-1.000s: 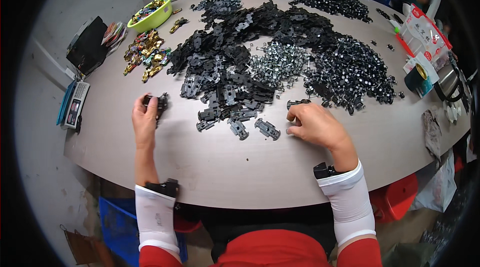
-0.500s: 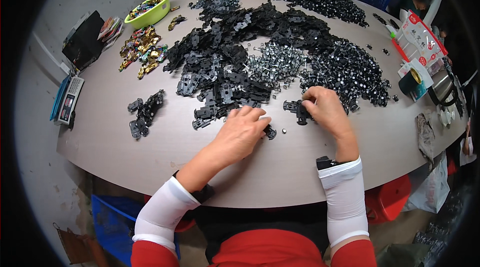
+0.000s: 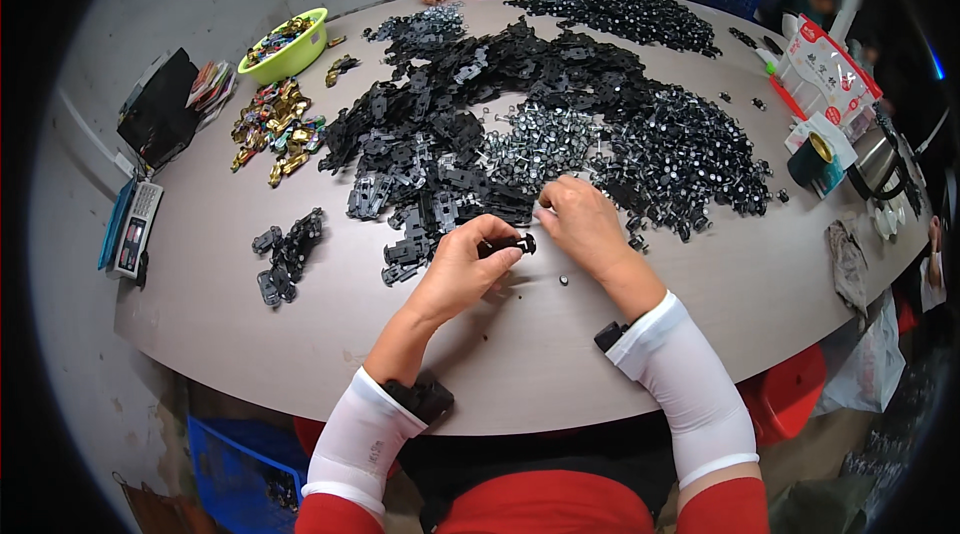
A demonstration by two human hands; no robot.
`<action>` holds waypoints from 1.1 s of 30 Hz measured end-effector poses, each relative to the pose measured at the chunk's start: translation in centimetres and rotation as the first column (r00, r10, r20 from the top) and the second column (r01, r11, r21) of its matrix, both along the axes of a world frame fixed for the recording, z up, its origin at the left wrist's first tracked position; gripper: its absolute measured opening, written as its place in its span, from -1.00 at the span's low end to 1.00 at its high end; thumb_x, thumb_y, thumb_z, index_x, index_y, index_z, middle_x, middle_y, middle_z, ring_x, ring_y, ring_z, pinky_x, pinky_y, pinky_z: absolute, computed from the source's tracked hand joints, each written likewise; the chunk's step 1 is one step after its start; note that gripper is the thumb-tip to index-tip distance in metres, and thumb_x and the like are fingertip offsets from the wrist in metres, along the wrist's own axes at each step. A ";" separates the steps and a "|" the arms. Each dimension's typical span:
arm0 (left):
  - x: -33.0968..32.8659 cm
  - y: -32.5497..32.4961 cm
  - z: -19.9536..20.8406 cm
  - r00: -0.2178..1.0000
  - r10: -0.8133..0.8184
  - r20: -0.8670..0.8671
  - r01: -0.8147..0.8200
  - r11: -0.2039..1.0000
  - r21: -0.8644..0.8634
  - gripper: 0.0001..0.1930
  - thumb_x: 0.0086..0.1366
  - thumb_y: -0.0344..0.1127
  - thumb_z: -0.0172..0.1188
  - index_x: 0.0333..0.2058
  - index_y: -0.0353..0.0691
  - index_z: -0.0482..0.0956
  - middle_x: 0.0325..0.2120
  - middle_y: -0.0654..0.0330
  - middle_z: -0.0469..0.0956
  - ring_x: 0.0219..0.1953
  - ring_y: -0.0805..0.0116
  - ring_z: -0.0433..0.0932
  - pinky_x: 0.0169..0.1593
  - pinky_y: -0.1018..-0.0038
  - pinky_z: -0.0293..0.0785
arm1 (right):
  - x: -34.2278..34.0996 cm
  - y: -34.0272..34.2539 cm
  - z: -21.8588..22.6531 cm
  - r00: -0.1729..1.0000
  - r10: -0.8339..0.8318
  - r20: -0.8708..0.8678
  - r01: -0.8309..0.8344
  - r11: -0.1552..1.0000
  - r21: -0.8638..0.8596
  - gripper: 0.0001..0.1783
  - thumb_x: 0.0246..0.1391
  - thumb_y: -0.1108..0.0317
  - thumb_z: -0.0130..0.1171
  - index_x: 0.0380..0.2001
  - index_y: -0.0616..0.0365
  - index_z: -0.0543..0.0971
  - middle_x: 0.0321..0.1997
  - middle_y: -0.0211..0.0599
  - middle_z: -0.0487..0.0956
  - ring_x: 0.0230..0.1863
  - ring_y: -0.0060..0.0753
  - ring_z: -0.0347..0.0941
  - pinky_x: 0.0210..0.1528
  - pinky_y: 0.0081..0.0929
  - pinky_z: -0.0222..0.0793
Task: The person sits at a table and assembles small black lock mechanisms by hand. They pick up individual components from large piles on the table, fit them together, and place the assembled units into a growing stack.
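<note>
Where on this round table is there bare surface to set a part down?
Bare table runs along the near edge, from the small black stack past the left hand and right hand to the grey rag. The middle is crowded with the black parts pile.

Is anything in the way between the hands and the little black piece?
No. The left hand already holds the black piece in its fingertips, and the right hand is right beside it, with nothing visible between them.
</note>
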State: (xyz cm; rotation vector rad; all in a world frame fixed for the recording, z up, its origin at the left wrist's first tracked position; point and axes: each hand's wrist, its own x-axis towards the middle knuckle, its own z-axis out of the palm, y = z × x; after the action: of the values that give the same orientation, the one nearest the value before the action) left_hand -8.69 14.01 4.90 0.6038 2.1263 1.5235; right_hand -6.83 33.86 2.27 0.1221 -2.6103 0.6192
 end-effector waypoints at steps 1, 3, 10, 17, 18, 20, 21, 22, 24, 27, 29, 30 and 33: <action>-0.1 -0.1 -0.3 0.998 -0.001 0.060 -0.003 0.997 0.071 -0.80 0.25 -0.40 0.27 -0.17 -0.31 0.55 -0.45 0.29 0.54 -0.46 0.59 0.49 -0.41 0.61 0.49 | -0.6 -0.1 -0.5 1.000 -0.017 0.016 0.016 0.999 0.040 -0.89 -0.05 0.39 0.27 -0.46 0.20 0.59 -0.37 -0.17 0.57 -0.26 -0.07 0.53 -0.18 -0.20 0.45; -0.6 -0.5 -0.9 0.990 -0.015 0.140 -0.005 0.990 0.143 -0.76 0.30 -0.37 0.23 -0.09 -0.31 0.55 -0.46 0.32 0.53 -0.46 0.59 0.49 -0.40 0.62 0.47 | -0.7 -0.1 -0.8 1.000 -0.015 0.008 0.015 1.000 0.023 -0.90 -0.05 0.41 0.26 -0.47 0.19 0.59 -0.38 -0.18 0.57 -0.27 -0.09 0.53 -0.20 -0.22 0.45; -0.8 -1.1 -1.5 0.979 -0.014 0.201 -0.025 0.982 0.189 -0.70 0.34 -0.32 0.20 0.00 -0.29 0.54 -0.45 0.36 0.53 -0.44 0.62 0.46 -0.32 0.64 0.44 | 2.4 0.3 2.6 0.987 0.124 0.099 -0.090 0.951 -0.295 -0.91 -0.09 0.46 0.27 -0.46 0.21 0.60 -0.33 -0.15 0.54 -0.24 -0.14 0.52 -0.20 -0.26 0.44; -0.4 -0.8 -1.7 0.919 0.041 0.392 -0.172 0.937 0.304 -0.70 0.28 -0.36 0.27 -0.05 -0.30 0.51 -0.38 0.31 0.55 -0.41 0.57 0.50 -0.30 0.61 0.48 | 4.2 -2.0 2.4 0.951 0.298 -0.084 -0.308 0.936 -0.169 -0.89 -0.09 0.51 0.30 -0.42 0.17 0.59 -0.08 -0.18 0.61 -0.07 -0.15 0.52 -0.02 -0.30 0.45; -0.4 -0.8 -1.7 0.906 0.053 0.419 -0.197 0.931 0.308 -0.71 0.28 -0.36 0.28 -0.06 -0.31 0.51 -0.38 0.30 0.55 -0.40 0.56 0.51 -0.29 0.61 0.49 | 4.1 -2.0 2.2 0.949 0.310 -0.066 -0.316 0.938 -0.142 -0.89 -0.09 0.52 0.30 -0.42 0.18 0.59 -0.08 -0.18 0.61 -0.08 -0.15 0.52 -0.02 -0.29 0.45; -0.2 -0.8 -1.8 0.873 0.055 0.484 -0.261 0.891 0.371 -0.75 0.29 -0.36 0.26 -0.09 -0.31 0.55 -0.36 0.28 0.58 -0.37 0.55 0.52 -0.27 0.59 0.51 | 3.9 -2.2 2.1 0.945 0.312 -0.092 -0.324 0.930 -0.174 -0.82 -0.10 0.52 0.31 -0.35 0.20 0.56 -0.16 -0.19 0.59 -0.12 -0.15 0.52 -0.08 -0.30 0.46; -0.2 -0.7 -1.9 0.856 0.051 0.515 -0.292 0.868 0.401 -0.77 0.29 -0.37 0.26 -0.11 -0.32 0.57 -0.35 0.26 0.59 -0.35 0.54 0.53 -0.26 0.59 0.52 | 4.0 -2.2 2.3 0.946 0.308 -0.105 -0.322 0.931 -0.169 -0.79 -0.10 0.53 0.31 -0.33 0.20 0.55 -0.19 -0.19 0.59 -0.14 -0.15 0.52 -0.10 -0.31 0.46; -0.2 -0.6 -2.0 0.837 0.045 0.545 -0.324 0.844 0.428 -0.78 0.30 -0.37 0.25 -0.13 -0.32 0.58 -0.34 0.25 0.60 -0.33 0.53 0.54 -0.25 0.58 0.53 | 4.0 -2.2 2.4 0.946 0.303 -0.118 -0.320 0.933 -0.165 -0.77 -0.11 0.53 0.32 -0.31 0.20 0.54 -0.22 -0.19 0.58 -0.16 -0.14 0.52 -0.12 -0.31 0.46; -0.1 -0.6 -2.5 0.836 0.051 0.547 -0.346 0.822 0.453 -0.79 0.30 -0.37 0.25 -0.13 -0.32 0.60 -0.32 0.24 0.61 -0.32 0.53 0.54 -0.24 0.58 0.52 | 3.9 -2.4 2.5 0.944 0.309 -0.120 -0.326 0.930 -0.170 -0.73 -0.11 0.53 0.32 -0.27 0.20 0.53 -0.27 -0.20 0.55 -0.20 -0.13 0.52 -0.15 -0.30 0.45; -0.3 -0.6 -3.3 0.827 0.033 0.562 -0.372 0.782 0.500 -0.80 0.30 -0.38 0.24 -0.14 -0.33 0.60 -0.31 0.24 0.61 -0.31 0.52 0.53 -0.22 0.57 0.51 | 3.8 -2.8 2.2 0.945 0.306 -0.115 -0.324 0.920 -0.222 -0.68 -0.11 0.54 0.32 -0.22 0.20 0.51 -0.29 -0.20 0.54 -0.24 -0.12 0.51 -0.18 -0.28 0.44; -0.3 -0.6 -3.3 0.826 0.023 0.563 -0.379 0.762 0.525 -0.81 0.30 -0.39 0.24 -0.14 -0.34 0.61 -0.31 0.25 0.61 -0.31 0.53 0.53 -0.21 0.56 0.49 | 3.9 -2.9 2.1 0.947 0.301 -0.117 -0.321 0.917 -0.238 -0.66 -0.11 0.54 0.32 -0.20 0.22 0.50 -0.29 -0.19 0.53 -0.24 -0.11 0.51 -0.19 -0.28 0.44; -0.2 -0.6 -3.2 0.829 0.025 0.559 -0.381 0.756 0.532 -0.81 0.30 -0.39 0.23 -0.15 -0.33 0.61 -0.31 0.25 0.61 -0.31 0.53 0.53 -0.20 0.56 0.49 | 3.9 -3.0 2.1 0.946 0.301 -0.121 -0.321 0.919 -0.230 -0.65 -0.10 0.55 0.32 -0.19 0.22 0.50 -0.28 -0.18 0.54 -0.24 -0.11 0.51 -0.19 -0.28 0.45; 0.1 -0.5 -2.8 0.858 0.059 0.510 -0.366 0.767 0.527 -0.82 0.30 -0.39 0.23 -0.16 -0.33 0.62 -0.32 0.25 0.61 -0.33 0.54 0.52 -0.21 0.57 0.47 | 3.9 -3.4 2.1 0.945 0.292 -0.146 -0.318 0.923 -0.217 -0.62 -0.11 0.56 0.32 -0.15 0.24 0.49 -0.26 -0.16 0.55 -0.22 -0.11 0.53 -0.16 -0.29 0.46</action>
State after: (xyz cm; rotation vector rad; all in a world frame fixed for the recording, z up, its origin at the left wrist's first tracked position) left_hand -8.55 13.52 2.06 0.1339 1.3447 2.2506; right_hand -2.98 30.50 4.34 0.4810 -2.4046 0.9999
